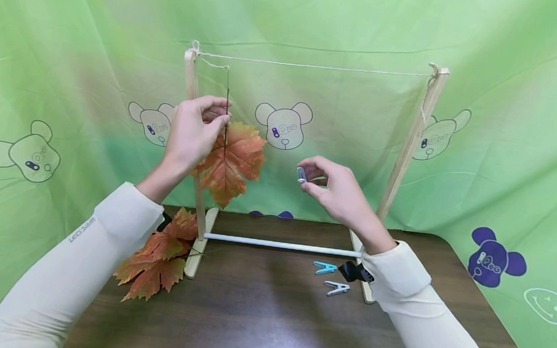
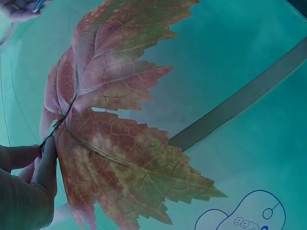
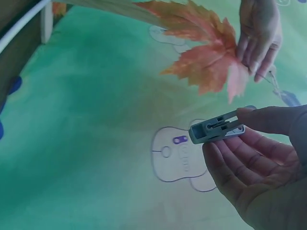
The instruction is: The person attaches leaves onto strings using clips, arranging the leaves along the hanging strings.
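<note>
An orange-red artificial maple leaf (image 1: pixel 233 163) hangs from my left hand (image 1: pixel 196 128), whose thumb and fingers pinch its dark stem (image 1: pixel 228 97). The stem's upper end reaches near a loose string end below the line. In the left wrist view the leaf (image 2: pixel 110 143) spreads beside the fingertips. My right hand (image 1: pixel 337 191) holds a grey clothespin (image 1: pixel 301 174) between thumb and fingers, apart from the leaf. The right wrist view shows this clothespin (image 3: pixel 218 128) lying across the fingertips, the thumb on one end.
A string (image 1: pixel 315 65) runs between two wooden posts (image 1: pixel 414 140), with a white bar (image 1: pixel 283 245) low between them. More leaves (image 1: pixel 155 265) lie at the left on the brown table (image 1: pixel 248 323). A blue clothespin (image 1: pixel 325 268) and a white clothespin (image 1: pixel 337 288) lie at the right.
</note>
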`<state>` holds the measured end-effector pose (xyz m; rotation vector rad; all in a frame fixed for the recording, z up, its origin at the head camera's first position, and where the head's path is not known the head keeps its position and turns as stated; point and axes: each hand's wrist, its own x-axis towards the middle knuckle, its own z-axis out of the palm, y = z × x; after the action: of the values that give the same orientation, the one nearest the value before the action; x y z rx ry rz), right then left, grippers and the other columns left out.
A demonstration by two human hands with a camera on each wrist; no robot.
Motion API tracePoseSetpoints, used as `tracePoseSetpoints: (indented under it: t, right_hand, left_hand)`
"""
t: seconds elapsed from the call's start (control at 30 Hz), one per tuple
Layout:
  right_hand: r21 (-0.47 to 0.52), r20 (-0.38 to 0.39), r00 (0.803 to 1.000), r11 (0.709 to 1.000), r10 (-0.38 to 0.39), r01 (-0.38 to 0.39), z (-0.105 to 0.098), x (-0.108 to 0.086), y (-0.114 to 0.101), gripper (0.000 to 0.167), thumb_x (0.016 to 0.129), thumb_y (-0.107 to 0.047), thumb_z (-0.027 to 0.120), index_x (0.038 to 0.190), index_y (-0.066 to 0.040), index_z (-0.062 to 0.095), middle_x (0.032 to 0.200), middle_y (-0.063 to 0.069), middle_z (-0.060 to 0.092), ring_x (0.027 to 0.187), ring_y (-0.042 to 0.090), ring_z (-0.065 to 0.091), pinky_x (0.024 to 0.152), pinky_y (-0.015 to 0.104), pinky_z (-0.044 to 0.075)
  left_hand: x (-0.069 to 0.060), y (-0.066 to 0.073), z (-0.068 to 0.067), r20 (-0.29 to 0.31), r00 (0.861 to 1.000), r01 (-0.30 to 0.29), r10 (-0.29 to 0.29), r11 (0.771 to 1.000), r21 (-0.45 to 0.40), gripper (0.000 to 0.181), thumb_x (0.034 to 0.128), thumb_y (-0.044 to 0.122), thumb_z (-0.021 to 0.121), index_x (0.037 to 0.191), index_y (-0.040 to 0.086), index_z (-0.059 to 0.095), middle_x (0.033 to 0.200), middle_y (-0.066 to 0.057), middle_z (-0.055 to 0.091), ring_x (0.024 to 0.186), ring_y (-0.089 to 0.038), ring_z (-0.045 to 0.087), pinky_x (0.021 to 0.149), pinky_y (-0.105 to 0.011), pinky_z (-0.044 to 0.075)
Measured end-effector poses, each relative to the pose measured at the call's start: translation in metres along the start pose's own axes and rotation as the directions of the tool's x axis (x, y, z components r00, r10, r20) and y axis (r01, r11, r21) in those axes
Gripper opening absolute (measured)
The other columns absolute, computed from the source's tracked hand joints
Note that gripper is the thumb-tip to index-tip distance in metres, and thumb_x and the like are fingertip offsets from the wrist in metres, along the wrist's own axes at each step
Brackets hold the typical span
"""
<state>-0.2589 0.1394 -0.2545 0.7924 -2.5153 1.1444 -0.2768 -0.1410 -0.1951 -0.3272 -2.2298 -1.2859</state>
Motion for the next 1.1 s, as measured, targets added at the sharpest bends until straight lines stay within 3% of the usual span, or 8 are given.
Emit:
tracePoseSetpoints:
  t: [0.37,1.1]
  right_hand:
    - [0.045,-0.010,1.000,0.999,-0.026,0.026,-0.002,0.022,-0.020,0.030,0.096,0.004,0.068,0.127,0.003,0.067,0.111,0.021,0.074,0.106,0.033,0.071,0.100,0.049,0.058]
    - [0.111,-0.088,0.986,0.982,-0.144,0.153,-0.010,0.063,-0.074,0.029,0.097,0.001,0.069,0.125,0.002,0.068,0.114,0.019,0.073,0.106,0.028,0.072,0.099,0.040,0.059]
  left_hand:
    - [0.004,0.001,-0.002,0.004,1.000,0.018,-0.018,1.000,0.022,0.025,0.1004,0.003,0.068,0.124,0.005,0.075,0.111,-0.013,0.076,0.094,-0.019,0.073,0.075,-0.018,0.056]
    - [0.012,-0.001,-0.002,0.021,0.999,0.046,-0.046,0.999,-0.020,0.023,0.1003,0.002,0.068,0.122,0.002,0.075,0.112,-0.018,0.075,0.088,-0.017,0.070,0.073,-0.017,0.057]
